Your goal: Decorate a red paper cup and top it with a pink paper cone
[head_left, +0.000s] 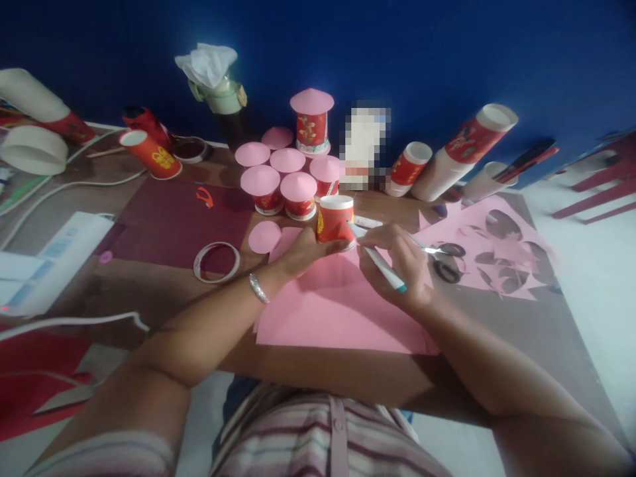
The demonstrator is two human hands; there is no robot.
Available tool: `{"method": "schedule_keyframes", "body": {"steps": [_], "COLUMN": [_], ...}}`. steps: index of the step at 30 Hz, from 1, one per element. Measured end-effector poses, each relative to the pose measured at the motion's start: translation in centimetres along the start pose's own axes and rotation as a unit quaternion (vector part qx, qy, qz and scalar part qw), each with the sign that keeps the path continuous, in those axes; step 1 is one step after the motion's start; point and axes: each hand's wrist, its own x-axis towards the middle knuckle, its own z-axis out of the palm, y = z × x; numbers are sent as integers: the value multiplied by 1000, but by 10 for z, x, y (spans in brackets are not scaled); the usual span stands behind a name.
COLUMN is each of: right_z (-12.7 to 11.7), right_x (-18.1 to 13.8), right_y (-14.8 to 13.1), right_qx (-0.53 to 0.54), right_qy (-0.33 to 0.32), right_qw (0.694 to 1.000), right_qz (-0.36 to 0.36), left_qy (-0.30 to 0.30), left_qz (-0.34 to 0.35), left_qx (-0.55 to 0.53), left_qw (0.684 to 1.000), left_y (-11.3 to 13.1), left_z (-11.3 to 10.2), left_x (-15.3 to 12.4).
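Note:
A red paper cup (334,221) with a white rim and yellow print is upside down or upright, I cannot tell which, above the pink paper sheets (338,318). My left hand (311,255) is closed round its lower left side. In my right hand (397,265) is a white marker pen (380,262) with a green end, its tip at the cup's right side. Behind the cup lies a white stick-like piece (368,222). Left of the sheets rests a pink paper disc (265,237). Several red cups with pink cone tops (299,188) stand close together behind.
Scissors (447,262) and cut pink paper scraps (489,232) lie at the right. Stacked paper cups (464,152) and a pen holder (489,182) stand behind them. To the left are a tape roll (216,262), dark red paper (163,222), a red cup (152,154) and white cables (74,185).

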Motion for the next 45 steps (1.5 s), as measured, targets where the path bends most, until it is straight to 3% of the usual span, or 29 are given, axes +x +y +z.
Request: {"method": "schedule_keyframes", "body": {"steps": [45], "right_z": [0], "right_x": [-1], "right_y": [0], "right_qx": [-4], "right_qy": [-11], "right_qw": [1000], "right_qz": [-6], "left_qy": [4], "left_qz": [8], "left_qx": [-9], "left_qw": [1000], "left_y": [-6], "left_z": [-3], "left_x": [2]}}
